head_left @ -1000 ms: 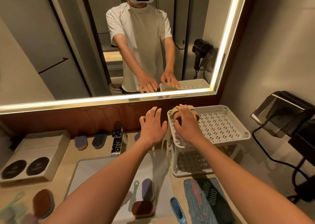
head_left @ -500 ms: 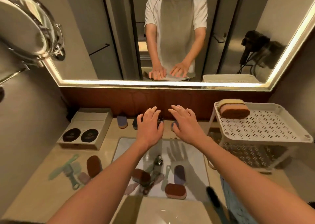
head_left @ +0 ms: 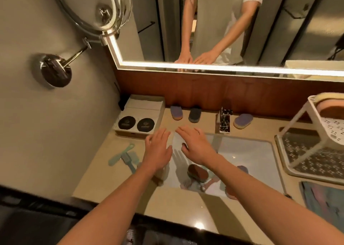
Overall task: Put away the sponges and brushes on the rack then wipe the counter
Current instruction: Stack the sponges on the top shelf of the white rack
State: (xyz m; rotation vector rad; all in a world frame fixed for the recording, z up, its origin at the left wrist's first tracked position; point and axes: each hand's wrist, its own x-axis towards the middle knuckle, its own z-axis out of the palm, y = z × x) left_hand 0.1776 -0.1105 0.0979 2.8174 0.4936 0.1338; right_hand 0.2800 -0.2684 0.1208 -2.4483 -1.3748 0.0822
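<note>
My left hand (head_left: 158,149) and my right hand (head_left: 196,145) hover side by side over the sink's back left corner, fingers straight, holding nothing. A brown-and-yellow sponge (head_left: 330,106) lies on the top shelf of the white rack (head_left: 297,121) at the right. Against the back wall lie a purple sponge (head_left: 176,112), a dark sponge (head_left: 194,114) and another purple sponge (head_left: 243,120). Green brushes (head_left: 124,156) lie on the counter left of the sink. In the sink (head_left: 247,151) sit a brown brush (head_left: 197,172) and other brushes, partly hidden by my right arm.
A chrome tap (head_left: 224,120) stands behind the sink. A white box (head_left: 141,118) with two black discs fills the back left corner. A folded cloth (head_left: 323,202) lies at the front right. A round wall mirror (head_left: 96,8) juts out at the upper left.
My right hand has left the sponge on the rack's top shelf. Both hands have swung left and now hover near the sink's back left corner. The view has turned left and down.
</note>
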